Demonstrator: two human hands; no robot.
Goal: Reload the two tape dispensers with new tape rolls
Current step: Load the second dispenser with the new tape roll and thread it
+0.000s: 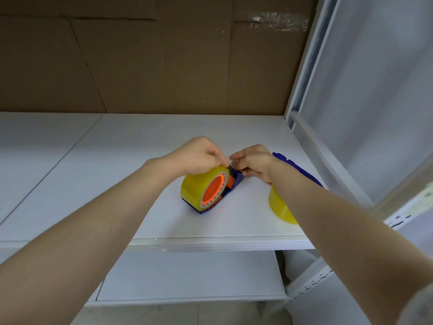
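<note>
Left hand [199,156] pinches yellow tape roll [199,188] in blue dispenser [232,184]; right hand [255,163] grips dispenser's front. Risk: tape end restuck.

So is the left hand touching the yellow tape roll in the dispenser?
Touching. The head view shows the left hand with fingertips on the top edge of the yellow tape roll.

A white shelf [117,160] made of flat panels carries everything, backed by brown cardboard [140,62] along its far edge and framed by a white metal upright [304,66] at its far right corner. Near the middle of the right panel a blue tape dispenser [228,187] loaded with a yellow tape roll [194,191] rests on the surface. Toward the right edge lie a second blue dispenser [297,166] and a second yellow roll [278,205], both partly hidden by a forearm.
</note>
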